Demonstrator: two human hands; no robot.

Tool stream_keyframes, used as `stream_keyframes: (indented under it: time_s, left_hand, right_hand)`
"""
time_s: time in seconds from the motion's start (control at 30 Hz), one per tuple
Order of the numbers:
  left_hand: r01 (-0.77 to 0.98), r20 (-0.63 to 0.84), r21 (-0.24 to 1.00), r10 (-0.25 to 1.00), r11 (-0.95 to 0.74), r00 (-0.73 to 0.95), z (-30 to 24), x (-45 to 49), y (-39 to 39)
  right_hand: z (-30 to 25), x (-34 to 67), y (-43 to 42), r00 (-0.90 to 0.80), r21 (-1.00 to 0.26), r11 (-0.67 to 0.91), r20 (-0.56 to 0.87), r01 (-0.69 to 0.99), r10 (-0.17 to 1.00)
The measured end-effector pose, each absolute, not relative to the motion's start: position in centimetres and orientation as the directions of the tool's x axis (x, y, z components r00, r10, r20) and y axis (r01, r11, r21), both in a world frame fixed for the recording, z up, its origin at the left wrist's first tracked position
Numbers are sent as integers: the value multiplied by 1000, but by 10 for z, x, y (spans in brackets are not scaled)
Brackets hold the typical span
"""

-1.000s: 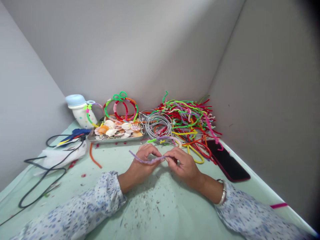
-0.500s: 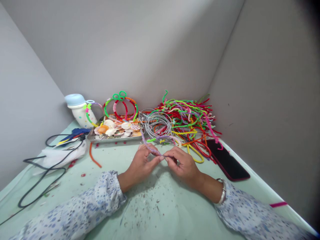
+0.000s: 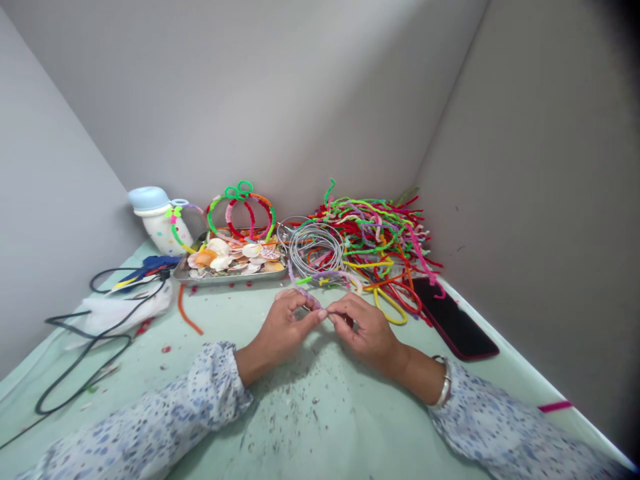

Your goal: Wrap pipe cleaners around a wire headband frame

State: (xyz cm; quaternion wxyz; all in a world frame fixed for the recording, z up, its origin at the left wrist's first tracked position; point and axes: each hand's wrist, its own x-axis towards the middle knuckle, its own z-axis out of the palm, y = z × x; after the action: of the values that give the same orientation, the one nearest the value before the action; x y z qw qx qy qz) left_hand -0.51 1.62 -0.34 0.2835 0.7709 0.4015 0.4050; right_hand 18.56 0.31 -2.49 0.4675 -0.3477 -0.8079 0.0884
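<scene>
A light purple pipe cleaner [image 3: 303,292] runs up from between my hands, its free end pointing to the tray of shells. My left hand [image 3: 287,327] pinches it between thumb and forefinger. Fingertip to fingertip with it, my right hand [image 3: 370,332] is closed in a pinch at the lower end, where a thin dark stretch shows between the thumbs. My fingers hide most of that end. Just beyond the hands lies a coil of grey wire [image 3: 316,250], with a curved pipe cleaner of green, purple and pale pink in front of it.
A metal tray [image 3: 235,280] of shells has pipe-cleaner hoops [image 3: 273,217] standing at its back. Left are a bottle [image 3: 165,230] and a black cable [image 3: 75,353]. Behind right, a heap of pipe cleaners [image 3: 373,230] borders a phone [image 3: 460,323]. Dark specks dot the tablecloth [image 3: 320,440].
The free part of the purple pipe cleaner has swung slightly to the right and its bend at the left fingers looks sharper. Both hands stay in nearly the same place.
</scene>
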Motion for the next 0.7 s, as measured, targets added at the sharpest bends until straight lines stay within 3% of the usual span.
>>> stream_keyframes:
  time_s: [0.7]
  left_hand:
    - [330,328,837,883,-437,337,-3,-1,17]
  right_hand:
    - [-29,185,4,-358,-447,750,681,488,639]
